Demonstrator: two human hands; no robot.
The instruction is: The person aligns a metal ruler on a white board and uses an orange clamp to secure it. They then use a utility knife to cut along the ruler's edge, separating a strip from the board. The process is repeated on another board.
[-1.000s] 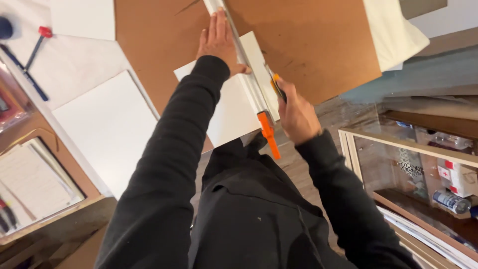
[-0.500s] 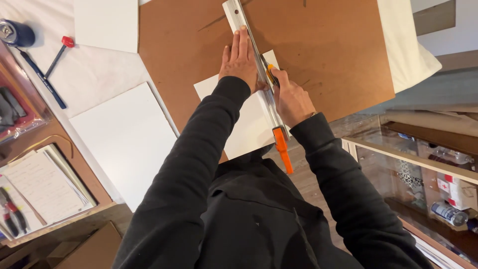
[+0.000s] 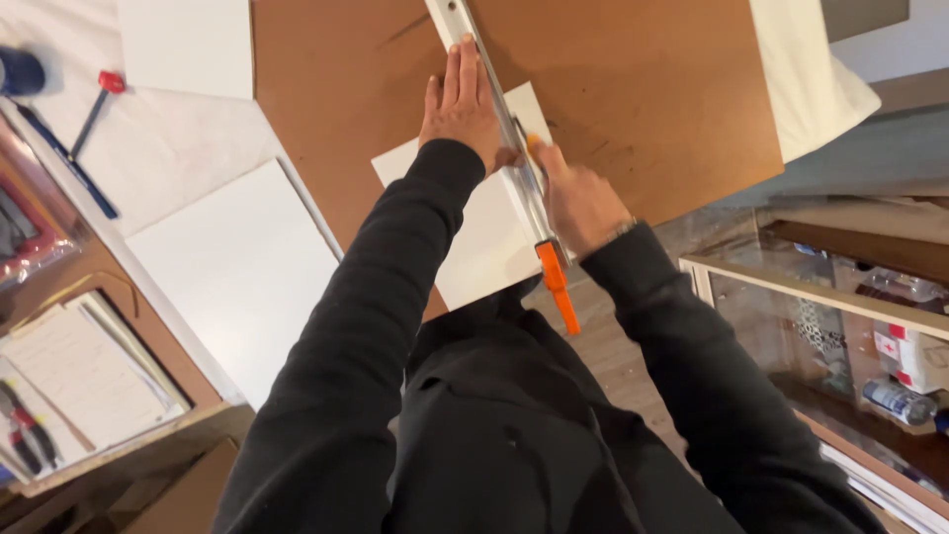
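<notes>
**Cutting station: two hands, straightedge, white sheet on brown board**

- Left hand (image 3: 460, 109): flat, fingers extended and close together, pressing down on the metal straightedge (image 3: 484, 99) and the white sheet (image 3: 484, 227) under it.
- Right hand (image 3: 578, 203): just right of the straightedge, closed in a fist around a small orange-tipped tool (image 3: 535, 144) whose tip meets the ruler's right edge. Blade not visible.
- Metal straightedge: long, runs diagonally away from the person between both hands; its orange end (image 3: 557, 282) overhangs the near edge of the board.
- White sheet: lies beneath the left hand and forearm, its right edge along the straightedge.
- Brown board (image 3: 652, 89): bare surface beyond and right of the right hand, open as far as the board's far right edge.
- Left of the left hand: larger white panel (image 3: 237, 267), well apart; red-headed tool (image 3: 102, 94) farther off.
</notes>
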